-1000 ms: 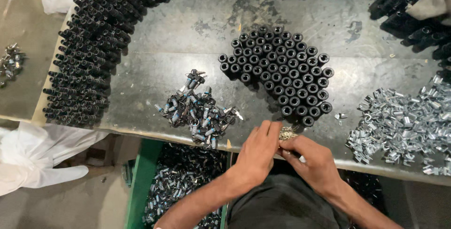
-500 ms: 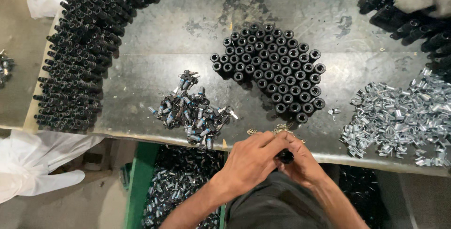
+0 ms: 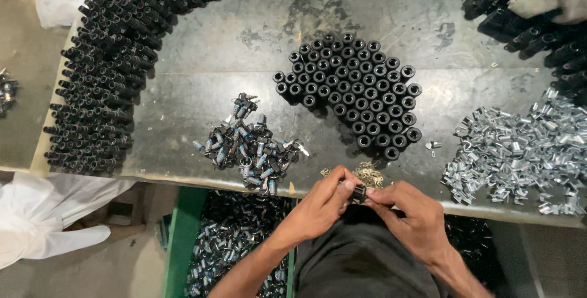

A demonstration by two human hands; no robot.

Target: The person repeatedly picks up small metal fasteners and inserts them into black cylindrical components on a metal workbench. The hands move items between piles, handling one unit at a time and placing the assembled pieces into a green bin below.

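Fingers (image 3: 343, 186) of both hands pinched together on one small black cylindrical part (image 3: 359, 193), held at the near edge of the counter (image 3: 202, 90), just below the small brass-coloured pieces (image 3: 365, 173).

Left hand (image 3: 318, 209): thumb and forefinger closed on the part's left end. Right hand (image 3: 409, 212): fingertips closed on its right end; what sits between them is too small to tell, possibly a fitting.

Change from a second ago: a silvery piece then showed between the hands; now only the black part shows. Both hands have drawn slightly nearer the body, staying joined on it.

Beyond: upright black tubes in a block (image 3: 358, 90), count unchanged as far as can be seen. Left of it, heap of small key-like pieces (image 3: 247, 145). Right, pile of bright metal clips (image 3: 520, 154). Stacked black tubes (image 3: 104, 90) ring the counter. Below, green bin (image 3: 180, 237).
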